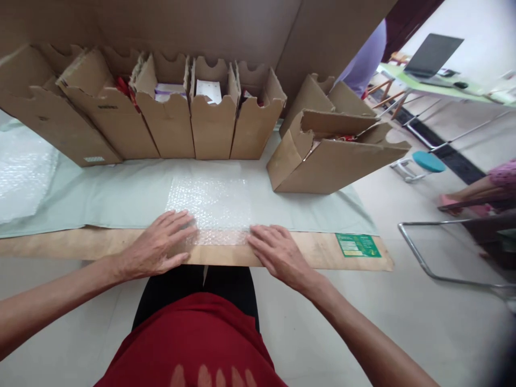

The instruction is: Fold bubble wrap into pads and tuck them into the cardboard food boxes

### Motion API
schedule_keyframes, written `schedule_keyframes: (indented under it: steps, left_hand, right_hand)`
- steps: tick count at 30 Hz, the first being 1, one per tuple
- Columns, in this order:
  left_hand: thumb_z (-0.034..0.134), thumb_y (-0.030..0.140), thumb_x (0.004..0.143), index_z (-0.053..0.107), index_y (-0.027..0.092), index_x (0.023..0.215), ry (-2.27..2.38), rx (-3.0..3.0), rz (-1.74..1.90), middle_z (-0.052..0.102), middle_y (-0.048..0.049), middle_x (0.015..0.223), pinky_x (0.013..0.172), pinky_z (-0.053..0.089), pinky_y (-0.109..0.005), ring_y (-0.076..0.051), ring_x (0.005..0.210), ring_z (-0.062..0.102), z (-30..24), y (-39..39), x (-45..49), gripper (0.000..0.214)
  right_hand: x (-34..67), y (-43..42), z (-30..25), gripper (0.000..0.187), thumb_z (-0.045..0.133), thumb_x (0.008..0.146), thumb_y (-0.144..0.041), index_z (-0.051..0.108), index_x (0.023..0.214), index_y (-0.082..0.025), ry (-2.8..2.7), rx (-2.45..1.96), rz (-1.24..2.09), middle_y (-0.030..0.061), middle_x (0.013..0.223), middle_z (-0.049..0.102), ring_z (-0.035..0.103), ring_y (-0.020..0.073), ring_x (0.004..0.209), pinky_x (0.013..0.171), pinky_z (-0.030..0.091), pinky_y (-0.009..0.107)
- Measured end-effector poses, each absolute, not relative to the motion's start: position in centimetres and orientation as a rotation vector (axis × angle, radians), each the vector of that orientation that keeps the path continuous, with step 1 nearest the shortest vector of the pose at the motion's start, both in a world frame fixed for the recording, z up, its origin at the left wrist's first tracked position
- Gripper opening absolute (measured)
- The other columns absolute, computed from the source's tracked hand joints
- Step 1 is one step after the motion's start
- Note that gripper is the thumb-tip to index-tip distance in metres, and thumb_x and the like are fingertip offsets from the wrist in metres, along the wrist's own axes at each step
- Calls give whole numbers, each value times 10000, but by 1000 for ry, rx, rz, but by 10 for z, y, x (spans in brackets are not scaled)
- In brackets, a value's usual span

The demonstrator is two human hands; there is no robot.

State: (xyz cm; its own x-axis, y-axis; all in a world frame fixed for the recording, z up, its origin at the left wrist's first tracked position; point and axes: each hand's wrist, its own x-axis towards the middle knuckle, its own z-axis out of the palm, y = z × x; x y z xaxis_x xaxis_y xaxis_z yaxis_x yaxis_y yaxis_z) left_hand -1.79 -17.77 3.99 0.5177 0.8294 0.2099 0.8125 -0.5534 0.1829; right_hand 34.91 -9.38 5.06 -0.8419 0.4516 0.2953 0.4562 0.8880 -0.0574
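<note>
Lying at far left, bubble-wrap pile: rested on the pale green cloth, well apart from both hands.
Row of cardboard boxes: five stood side by side beyond the hands, the middle one with purple-and-white contents.
Left hand: lay open, palm down and fingers extended, over the wooden board and cloth, its fingertips at the sheet's left edge.
Bubble-wrap sheet: lay flat between the fingertips of the two hands and extended past them toward the row; its near edge overlapped the board.
Right hand: was likewise open and palm down, fingertips at the sheet's near right corner.
Angled cardboard boxes: two stood beyond the right hand, the nearer with red contents.
Green label: lay on the board's right end.
Blue stool: stood on the floor at far right.
</note>
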Motion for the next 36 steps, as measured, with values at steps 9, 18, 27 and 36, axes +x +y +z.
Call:
schedule_keyframes:
  steps: [9, 18, 27, 36]
  left_hand:
    - [621, 338, 893, 605, 164, 1375, 1495, 2579, 455, 708, -160, 1302, 1138, 433, -587, -338, 1204, 645, 52, -157, -5, 512]
    - [568, 492, 889, 737, 227, 869, 1757, 1709, 638, 777, -20, 858, 763, 553, -334, -209, 803, 705, 75, -117, -15, 315]
    - [668, 519, 726, 703, 220, 841, 1832, 1411, 755, 762, -32, 819, 700, 534, -320, -218, 767, 702, 76, -97, -25, 322]
    - [551, 475, 789, 668, 240, 917, 2078, 1529, 548, 676, 18, 677, 639, 433, -306, -187, 635, 603, 64, -85, -22, 292]
  right_hand:
    - [316, -73, 47, 193, 493, 1006, -125, 663, 945, -193, -2461, -638, 289, 56, 971, 773, 676, 200, 864, 922, 476, 403]
    - [314, -42, 68, 535, 802, 796, -437, 628, 1270, -261, -2072, -996, 1116, 64, 1200, 744, 668, 269, 1155, 1015, 495, 436]
    - [293, -15, 36, 198, 670, 813, -403, 653, 826, -206, -1696, -1215, 1243, 5, 735, 659, 605, 160, 679, 682, 489, 303]
    - [286, -4, 33, 155, 581, 842, -328, 674, 879, -210, -1939, -1447, 831, 8, 719, 672, 589, 165, 635, 664, 444, 298]
